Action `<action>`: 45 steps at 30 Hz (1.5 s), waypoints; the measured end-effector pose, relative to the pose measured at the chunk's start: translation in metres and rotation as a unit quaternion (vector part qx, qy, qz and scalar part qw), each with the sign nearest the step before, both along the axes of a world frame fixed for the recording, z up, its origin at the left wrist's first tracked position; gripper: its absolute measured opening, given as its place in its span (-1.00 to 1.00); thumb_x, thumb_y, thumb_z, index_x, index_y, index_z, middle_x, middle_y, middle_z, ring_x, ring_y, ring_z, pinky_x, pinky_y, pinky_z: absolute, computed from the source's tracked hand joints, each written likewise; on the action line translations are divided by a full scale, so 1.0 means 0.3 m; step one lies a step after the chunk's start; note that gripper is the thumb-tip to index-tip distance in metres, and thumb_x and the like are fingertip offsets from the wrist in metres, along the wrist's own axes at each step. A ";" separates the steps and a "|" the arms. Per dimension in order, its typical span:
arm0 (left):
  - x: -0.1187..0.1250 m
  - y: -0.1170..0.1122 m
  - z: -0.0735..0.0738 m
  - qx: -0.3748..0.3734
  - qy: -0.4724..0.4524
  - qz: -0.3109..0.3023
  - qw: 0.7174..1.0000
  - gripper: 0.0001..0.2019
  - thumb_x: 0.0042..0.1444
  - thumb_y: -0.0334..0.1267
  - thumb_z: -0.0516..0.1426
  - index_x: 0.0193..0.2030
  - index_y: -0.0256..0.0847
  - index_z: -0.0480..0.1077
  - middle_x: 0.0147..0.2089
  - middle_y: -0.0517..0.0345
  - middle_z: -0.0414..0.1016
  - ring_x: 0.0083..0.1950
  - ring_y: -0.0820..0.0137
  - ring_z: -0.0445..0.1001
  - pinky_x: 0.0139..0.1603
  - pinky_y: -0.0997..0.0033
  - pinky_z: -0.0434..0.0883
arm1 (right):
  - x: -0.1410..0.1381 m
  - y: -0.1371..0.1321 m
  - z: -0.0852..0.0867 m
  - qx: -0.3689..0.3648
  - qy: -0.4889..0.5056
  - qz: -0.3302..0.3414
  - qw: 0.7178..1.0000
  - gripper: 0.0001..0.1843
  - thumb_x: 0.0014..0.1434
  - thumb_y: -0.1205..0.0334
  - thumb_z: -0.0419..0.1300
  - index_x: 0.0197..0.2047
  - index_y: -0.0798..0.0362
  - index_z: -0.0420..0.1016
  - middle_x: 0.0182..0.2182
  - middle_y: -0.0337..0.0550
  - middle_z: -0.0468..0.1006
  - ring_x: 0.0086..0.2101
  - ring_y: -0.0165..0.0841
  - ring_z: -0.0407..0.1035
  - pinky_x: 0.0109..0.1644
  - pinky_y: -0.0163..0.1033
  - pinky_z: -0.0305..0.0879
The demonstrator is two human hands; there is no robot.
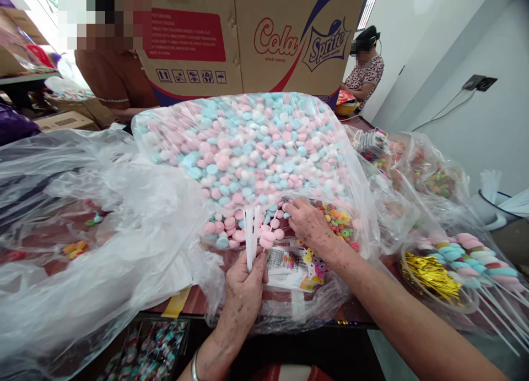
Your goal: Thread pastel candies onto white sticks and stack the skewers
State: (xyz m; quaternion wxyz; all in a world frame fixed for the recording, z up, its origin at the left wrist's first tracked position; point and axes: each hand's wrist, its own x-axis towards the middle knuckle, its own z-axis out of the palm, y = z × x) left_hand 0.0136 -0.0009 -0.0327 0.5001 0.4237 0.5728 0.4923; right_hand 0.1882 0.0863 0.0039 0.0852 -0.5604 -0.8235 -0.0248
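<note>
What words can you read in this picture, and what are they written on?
"Cola": red letters on the cardboard box.
"Sprite": white letters on the box's blue emblem.
Red label on the box: print too blurred to read.
Small printed packet near the left hand: too small to read.

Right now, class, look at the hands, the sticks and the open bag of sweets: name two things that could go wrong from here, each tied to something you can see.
1. The left hand pinches several thin white sticks upright; the bundle might slip or fan out.
2. The right hand picks at the open mouth of the big candy bag, which is heaped high; loose pink and blue candies near the opening could roll off onto the table.
</note>
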 end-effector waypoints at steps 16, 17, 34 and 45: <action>-0.004 0.002 -0.023 -0.012 -0.026 0.003 1.000 -0.60 0.09 0.07 0.23 -0.15 -0.26 0.50 -0.62 0.37 0.26 -0.63 0.54 0.10 -0.63 0.52 0.03 | -0.032 -0.111 -0.069 0.027 0.021 0.097 0.995 -0.76 0.33 0.47 0.04 0.01 0.14 0.43 -0.09 0.04 0.57 -0.11 -0.24 0.46 -0.04 -0.21 0.38; -0.005 0.002 -0.022 -0.013 -0.023 0.004 1.000 -0.58 0.08 0.09 0.23 -0.16 -0.26 0.50 -0.63 0.37 0.25 -0.64 0.54 0.11 -0.63 0.52 0.03 | -0.035 -0.109 -0.064 0.013 0.021 0.087 0.996 -0.78 0.33 0.47 0.04 -0.04 0.13 0.45 -0.13 0.02 0.58 -0.12 -0.23 0.46 -0.06 -0.21 0.38; -0.007 -0.005 0.016 0.008 0.038 -0.031 0.999 -0.68 0.14 0.02 0.19 -0.28 -0.24 0.49 -0.61 0.34 0.24 -0.58 0.50 0.12 -0.57 0.52 0.09 | -0.014 -0.024 -0.040 -0.107 0.506 -0.080 0.852 -0.88 0.05 0.29 0.25 -0.32 0.01 0.37 -0.35 -0.20 0.55 -0.31 -0.30 0.43 -0.18 -0.20 0.35; -0.003 -0.005 0.043 0.042 0.125 -0.100 0.986 -0.65 0.23 -0.06 0.09 -0.09 -0.27 0.55 -0.50 0.27 0.30 -0.44 0.41 0.20 -0.40 0.45 0.19 | 0.019 -0.040 0.073 -0.244 0.788 -0.083 0.559 -0.68 -0.27 0.28 0.50 -0.40 0.05 0.50 -0.44 -0.27 0.60 -0.40 -0.39 0.48 -0.25 -0.25 0.40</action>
